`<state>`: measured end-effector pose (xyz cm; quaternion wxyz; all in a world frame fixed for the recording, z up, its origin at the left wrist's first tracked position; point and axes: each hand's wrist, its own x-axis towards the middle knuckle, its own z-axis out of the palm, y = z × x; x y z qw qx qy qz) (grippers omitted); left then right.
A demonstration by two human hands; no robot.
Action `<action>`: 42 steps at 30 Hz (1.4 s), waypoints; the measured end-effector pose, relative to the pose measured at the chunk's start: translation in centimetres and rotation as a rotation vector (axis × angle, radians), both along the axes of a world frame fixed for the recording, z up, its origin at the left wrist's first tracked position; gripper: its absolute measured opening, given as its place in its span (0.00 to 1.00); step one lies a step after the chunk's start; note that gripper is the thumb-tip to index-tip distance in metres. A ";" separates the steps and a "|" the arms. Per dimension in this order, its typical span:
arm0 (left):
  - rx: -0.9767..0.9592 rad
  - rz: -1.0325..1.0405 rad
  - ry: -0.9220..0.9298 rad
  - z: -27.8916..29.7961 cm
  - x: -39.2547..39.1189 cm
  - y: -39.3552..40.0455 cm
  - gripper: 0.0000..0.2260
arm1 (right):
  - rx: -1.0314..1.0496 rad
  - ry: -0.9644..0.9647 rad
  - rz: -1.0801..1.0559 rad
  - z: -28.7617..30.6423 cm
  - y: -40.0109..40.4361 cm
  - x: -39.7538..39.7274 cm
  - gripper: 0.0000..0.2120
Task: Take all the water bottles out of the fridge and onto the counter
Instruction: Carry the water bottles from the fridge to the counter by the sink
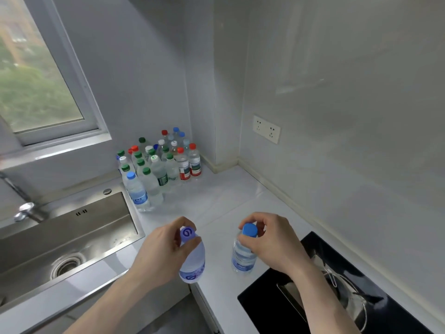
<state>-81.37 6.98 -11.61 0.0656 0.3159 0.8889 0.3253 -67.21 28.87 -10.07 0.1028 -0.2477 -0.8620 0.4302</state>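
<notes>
My left hand grips a clear water bottle with a pale purple cap by its neck, over the front edge of the white counter. My right hand pinches the neck of a second water bottle with a blue cap, which stands upright on the counter. Several more water bottles with green, red, blue and white caps stand clustered in the back corner. The fridge is out of view.
A steel sink with a tap lies to the left. A black cooktop with a glass lid sits at the right front. A wall socket is on the right wall. A window is at the upper left.
</notes>
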 end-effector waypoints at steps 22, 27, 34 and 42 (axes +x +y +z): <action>-0.130 -0.109 0.033 -2.2 -17.9 3.0 0.09 | 0.060 -0.081 -0.026 -1.1 2.2 -15.4 0.04; -0.166 -0.141 0.059 -2.9 -22.8 3.7 0.09 | 0.060 -0.108 -0.036 -1.6 2.4 -20.2 0.05; -0.234 -0.211 0.091 -3.8 -29.8 4.6 0.09 | 0.047 -0.132 -0.083 -3.0 2.2 -26.4 0.05; -0.296 -0.276 0.221 -5.8 -36.2 6.4 0.11 | 0.045 -0.164 -0.110 -4.7 2.2 -31.7 0.05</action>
